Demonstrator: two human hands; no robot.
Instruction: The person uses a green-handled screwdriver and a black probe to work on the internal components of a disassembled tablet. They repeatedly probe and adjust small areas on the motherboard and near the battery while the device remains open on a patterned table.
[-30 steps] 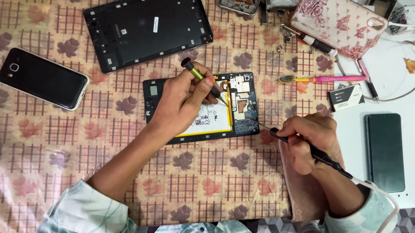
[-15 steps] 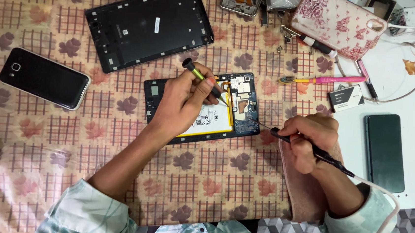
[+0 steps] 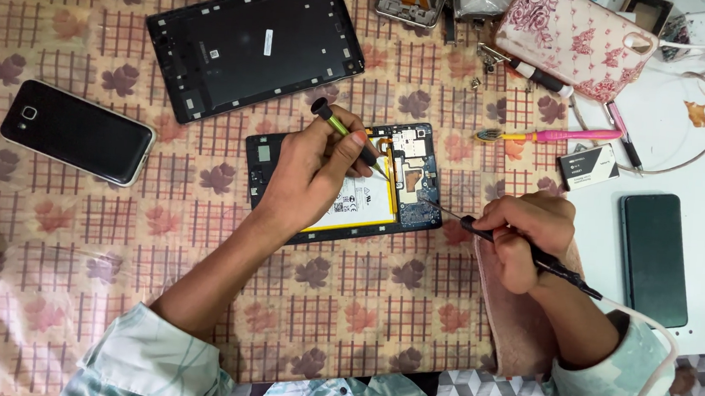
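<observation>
The bench (image 3: 70,268) is covered by a cloth printed with brown leaves and red checks, giving way to a bare white top at its right end. An opened tablet (image 3: 408,186) lies near the cloth's middle, battery and circuit board showing. The left hand (image 3: 308,178) rests on the tablet, closed around a green-handled screwdriver (image 3: 345,132). The right hand (image 3: 525,237), just right of the tablet, grips a black corded soldering iron (image 3: 532,256) — its tip touching the board. Up and left of the tablet lies a black back cover (image 3: 256,44); farther left, a black phone (image 3: 77,130). Right of the tablet — another dark phone (image 3: 654,255).
</observation>
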